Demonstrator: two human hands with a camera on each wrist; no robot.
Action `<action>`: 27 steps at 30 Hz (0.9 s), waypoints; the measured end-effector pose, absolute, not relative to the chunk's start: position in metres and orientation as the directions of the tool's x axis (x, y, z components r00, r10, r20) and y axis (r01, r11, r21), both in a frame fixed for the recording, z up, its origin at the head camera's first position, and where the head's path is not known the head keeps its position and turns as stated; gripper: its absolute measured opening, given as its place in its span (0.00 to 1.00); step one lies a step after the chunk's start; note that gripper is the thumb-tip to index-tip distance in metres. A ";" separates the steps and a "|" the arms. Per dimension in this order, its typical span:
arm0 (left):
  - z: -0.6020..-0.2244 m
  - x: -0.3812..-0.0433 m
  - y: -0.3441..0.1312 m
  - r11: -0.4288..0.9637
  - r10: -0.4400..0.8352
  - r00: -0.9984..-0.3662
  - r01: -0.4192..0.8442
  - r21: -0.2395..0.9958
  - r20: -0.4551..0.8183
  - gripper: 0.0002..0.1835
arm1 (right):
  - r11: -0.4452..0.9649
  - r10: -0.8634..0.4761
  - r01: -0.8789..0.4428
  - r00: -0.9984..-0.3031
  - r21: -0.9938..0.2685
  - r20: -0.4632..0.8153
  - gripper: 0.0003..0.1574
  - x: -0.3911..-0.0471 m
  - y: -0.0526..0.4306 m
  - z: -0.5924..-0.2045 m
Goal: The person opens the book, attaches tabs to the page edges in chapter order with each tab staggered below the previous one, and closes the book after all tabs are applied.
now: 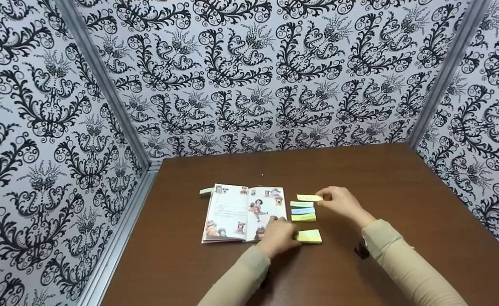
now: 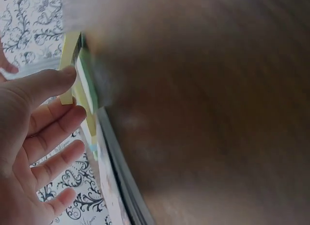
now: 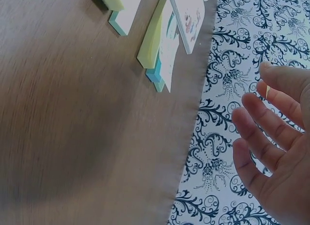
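Observation:
An open picture book (image 1: 228, 212) lies on the brown table, its illustrated pages facing up. My left hand (image 1: 280, 236) is over the lower right corner of the book. Its thumb and index finger pinch the left end of a yellow sticky note pad (image 1: 310, 237); the left wrist view shows this pad (image 2: 69, 50) between them. My right hand (image 1: 340, 204) pinches the right end of a pale yellow sticky note (image 1: 308, 197). Below that note lie a green pad (image 1: 302, 204), a blue pad (image 1: 303, 211) and a yellow-green pad (image 1: 303, 217) in a column beside the book.
A pale green sticky tab (image 1: 206, 191) sticks out from the book's left edge. Patterned panels (image 1: 249, 85) stand behind and at both sides of the table (image 1: 181, 272), with metal frame posts (image 1: 109, 85) at the corners.

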State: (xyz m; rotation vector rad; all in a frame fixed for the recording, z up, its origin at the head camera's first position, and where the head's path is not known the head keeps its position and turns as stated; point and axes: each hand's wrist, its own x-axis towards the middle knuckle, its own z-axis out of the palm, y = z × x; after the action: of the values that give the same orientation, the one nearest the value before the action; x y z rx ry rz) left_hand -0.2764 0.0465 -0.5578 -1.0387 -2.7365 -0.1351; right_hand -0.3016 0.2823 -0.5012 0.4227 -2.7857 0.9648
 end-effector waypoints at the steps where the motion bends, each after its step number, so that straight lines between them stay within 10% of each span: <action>1: -0.558 -0.276 0.047 0.746 0.648 -0.728 0.666 0.008 0.223 0.13 | 0.750 -0.212 -0.318 -0.946 -0.579 0.245 0.14 -0.302 0.282 -0.501; 27: -0.556 -0.295 0.026 0.780 0.573 -0.778 0.614 0.119 0.259 0.12 | 0.802 -0.146 -0.212 -0.976 -0.558 0.160 0.16 -0.332 0.254 -0.521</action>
State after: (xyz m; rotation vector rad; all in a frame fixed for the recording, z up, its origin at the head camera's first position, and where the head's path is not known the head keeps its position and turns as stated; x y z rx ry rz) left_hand -0.2953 0.0260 -0.5560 -0.9331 -2.7638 -0.2910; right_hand -0.3325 0.2545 -0.5214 0.2868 -2.8787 0.9109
